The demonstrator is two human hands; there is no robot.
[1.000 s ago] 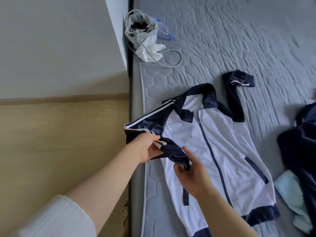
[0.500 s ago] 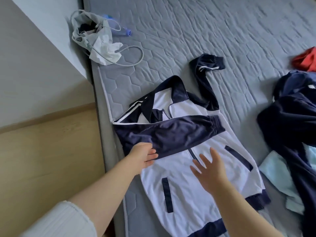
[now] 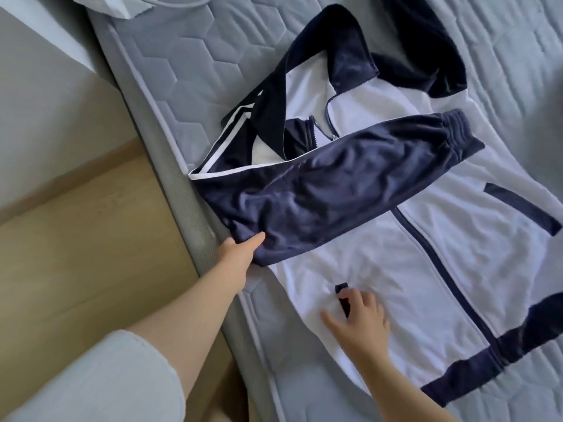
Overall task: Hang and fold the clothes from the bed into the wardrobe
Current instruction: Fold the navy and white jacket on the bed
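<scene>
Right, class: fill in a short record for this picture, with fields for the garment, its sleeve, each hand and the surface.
garment: white and navy jacket, front up, zip closed over the body
sleeve: one navy sleeve folded across the chest
left hand: grips the sleeve's fold near the bed's edge
right hand: fingers spread, resting on the white front
surface: grey quilted mattress
</scene>
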